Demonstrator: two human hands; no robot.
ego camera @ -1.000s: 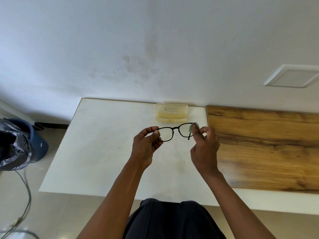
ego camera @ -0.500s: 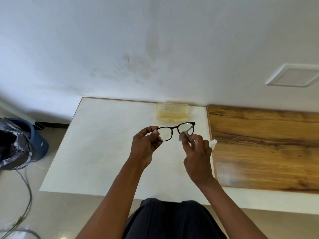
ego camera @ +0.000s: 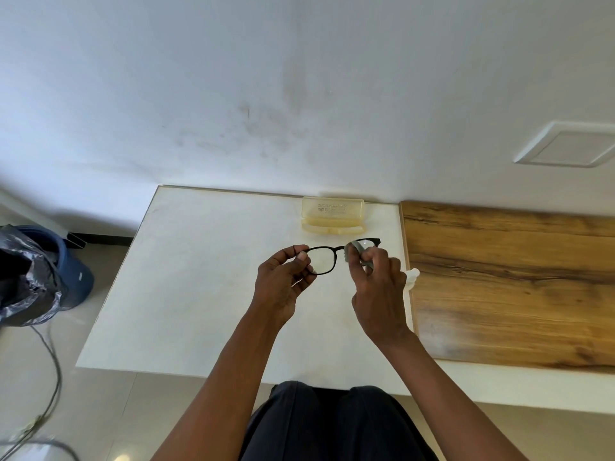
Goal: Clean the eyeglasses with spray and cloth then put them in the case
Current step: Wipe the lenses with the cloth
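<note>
Eyeglasses (ego camera: 327,257) lie crosswise just before the case (ego camera: 332,215), left hand (ego camera: 283,277) pinching one end, right hand (ego camera: 377,287) pinching cloth (ego camera: 355,247) on the other lens

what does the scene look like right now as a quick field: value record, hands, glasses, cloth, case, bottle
left hand: pinches the glasses at their left end
right hand: holds the cloth against the right lens
glasses: black frame, held up above the white table
cloth: grey, pressed on the right lens
case: yellowish, open, at the table's far edge
spray bottle: white, mostly hidden behind the right hand
stage: wiping, glasses not yet in the case
</note>
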